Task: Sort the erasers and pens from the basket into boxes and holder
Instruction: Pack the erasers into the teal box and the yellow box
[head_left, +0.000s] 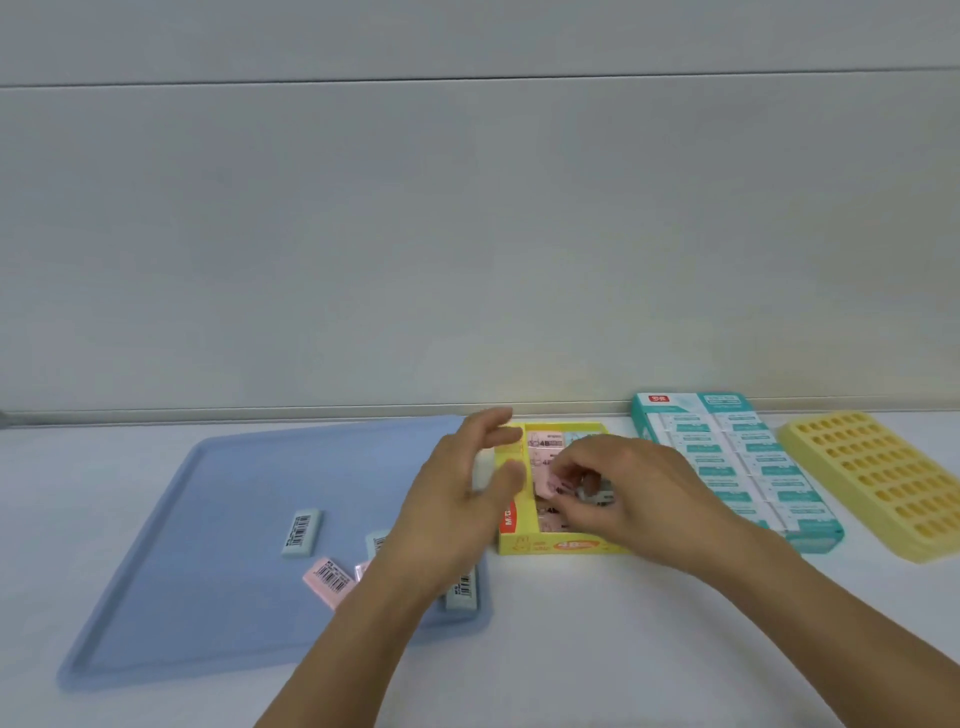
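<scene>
A yellow eraser box stands in the middle of the table with pink and pale erasers inside. My right hand is over the box and pinches a pink eraser with its fingertips. My left hand hovers at the box's left wall and holds a pale eraser between thumb and fingers. On the blue tray to the left lie a pale blue eraser, a pink eraser and others partly hidden under my left arm.
A teal box filled with rows of wrapped erasers stands right of the yellow box. A yellow pen holder with many holes lies at the far right. A grey wall runs behind the table.
</scene>
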